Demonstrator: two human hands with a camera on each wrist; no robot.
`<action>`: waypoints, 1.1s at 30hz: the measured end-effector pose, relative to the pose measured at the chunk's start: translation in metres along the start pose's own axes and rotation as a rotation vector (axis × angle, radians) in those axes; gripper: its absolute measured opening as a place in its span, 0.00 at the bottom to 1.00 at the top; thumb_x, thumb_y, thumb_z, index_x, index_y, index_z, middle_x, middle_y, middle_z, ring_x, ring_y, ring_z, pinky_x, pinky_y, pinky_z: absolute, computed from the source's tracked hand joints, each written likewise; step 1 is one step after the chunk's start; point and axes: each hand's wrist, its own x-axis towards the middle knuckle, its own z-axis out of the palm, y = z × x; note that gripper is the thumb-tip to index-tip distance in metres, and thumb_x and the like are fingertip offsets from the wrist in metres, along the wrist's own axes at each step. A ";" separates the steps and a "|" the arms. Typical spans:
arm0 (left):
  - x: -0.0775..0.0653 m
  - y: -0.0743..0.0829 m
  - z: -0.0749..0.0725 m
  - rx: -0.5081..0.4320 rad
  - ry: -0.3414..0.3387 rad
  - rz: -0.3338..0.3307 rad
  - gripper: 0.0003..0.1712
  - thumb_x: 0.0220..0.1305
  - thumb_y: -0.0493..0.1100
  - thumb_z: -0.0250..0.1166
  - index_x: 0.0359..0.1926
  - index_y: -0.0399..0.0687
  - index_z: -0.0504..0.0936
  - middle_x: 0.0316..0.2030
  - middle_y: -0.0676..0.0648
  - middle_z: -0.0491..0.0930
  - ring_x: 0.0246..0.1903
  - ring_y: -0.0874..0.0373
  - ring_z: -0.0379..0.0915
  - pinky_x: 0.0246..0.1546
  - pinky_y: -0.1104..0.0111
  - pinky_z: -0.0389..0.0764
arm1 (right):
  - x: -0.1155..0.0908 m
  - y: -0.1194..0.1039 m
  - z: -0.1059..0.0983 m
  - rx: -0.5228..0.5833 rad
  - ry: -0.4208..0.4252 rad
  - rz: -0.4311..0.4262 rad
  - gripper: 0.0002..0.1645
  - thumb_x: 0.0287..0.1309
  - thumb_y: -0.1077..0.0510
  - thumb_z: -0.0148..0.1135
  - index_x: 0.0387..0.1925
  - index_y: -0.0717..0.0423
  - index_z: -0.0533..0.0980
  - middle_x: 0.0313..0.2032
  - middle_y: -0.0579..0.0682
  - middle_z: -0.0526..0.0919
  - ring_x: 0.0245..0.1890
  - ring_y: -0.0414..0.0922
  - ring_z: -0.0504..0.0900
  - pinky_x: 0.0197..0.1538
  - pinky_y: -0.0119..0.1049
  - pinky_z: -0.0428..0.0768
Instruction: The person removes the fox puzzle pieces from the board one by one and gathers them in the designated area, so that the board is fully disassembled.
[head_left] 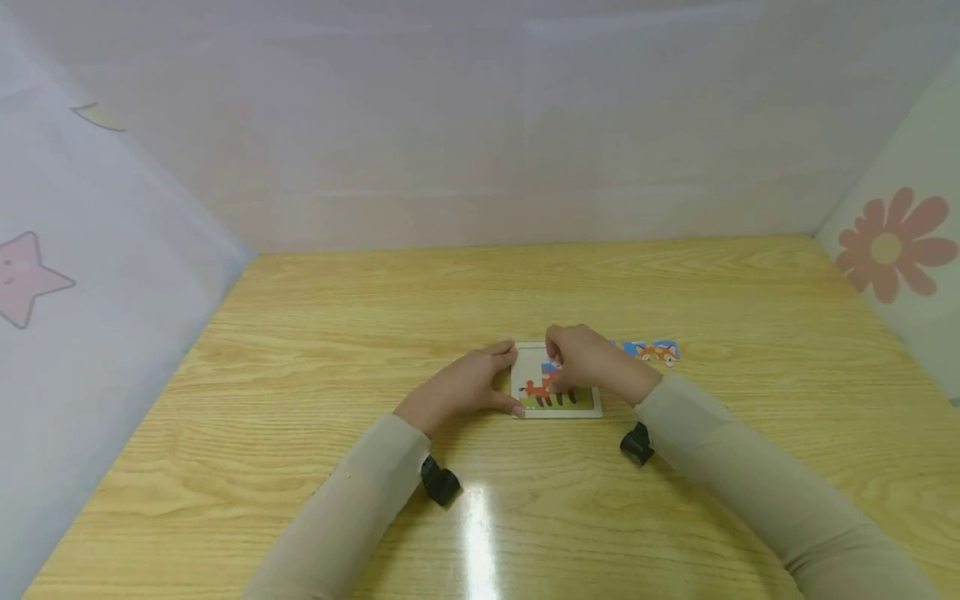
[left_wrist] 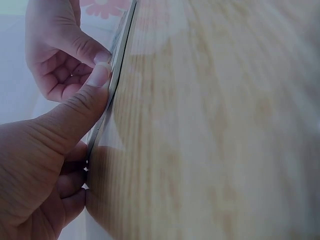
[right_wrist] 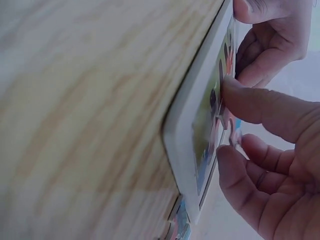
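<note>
A white-framed jigsaw tray (head_left: 562,415) lies on the table, a red-orange animal picture on green partly laid in it. My left hand (head_left: 468,382) holds the tray's left side, thumb at the near corner and fingers by the far one. Over the tray, my right hand (head_left: 588,358) pinches a small puzzle piece (right_wrist: 234,134) with blue and reddish colours between thumb and fingers. That piece stands tilted close to the picture in the right wrist view. The right hand hides the tray's far right part in the head view.
Loose puzzle pieces (head_left: 660,352), one with a fox's face, lie on the wooden table (head_left: 360,317) just right of the tray, partly behind the right hand. Pale cloth walls (head_left: 465,125) enclose the table at the back and sides.
</note>
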 end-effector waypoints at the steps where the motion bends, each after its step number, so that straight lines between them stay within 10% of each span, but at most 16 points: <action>1: 0.000 0.000 0.000 0.000 0.000 0.001 0.55 0.48 0.61 0.68 0.70 0.41 0.54 0.72 0.46 0.46 0.69 0.50 0.46 0.66 0.62 0.57 | 0.000 0.000 0.000 0.007 0.000 -0.003 0.22 0.42 0.59 0.74 0.32 0.57 0.68 0.28 0.50 0.73 0.26 0.44 0.69 0.27 0.33 0.68; 33: -0.001 -0.002 0.002 -0.022 0.002 0.004 0.54 0.48 0.60 0.68 0.70 0.41 0.54 0.71 0.45 0.47 0.69 0.51 0.47 0.66 0.62 0.58 | -0.001 0.006 0.018 0.226 0.034 -0.062 0.26 0.38 0.69 0.67 0.38 0.51 0.64 0.26 0.49 0.71 0.21 0.42 0.67 0.23 0.32 0.66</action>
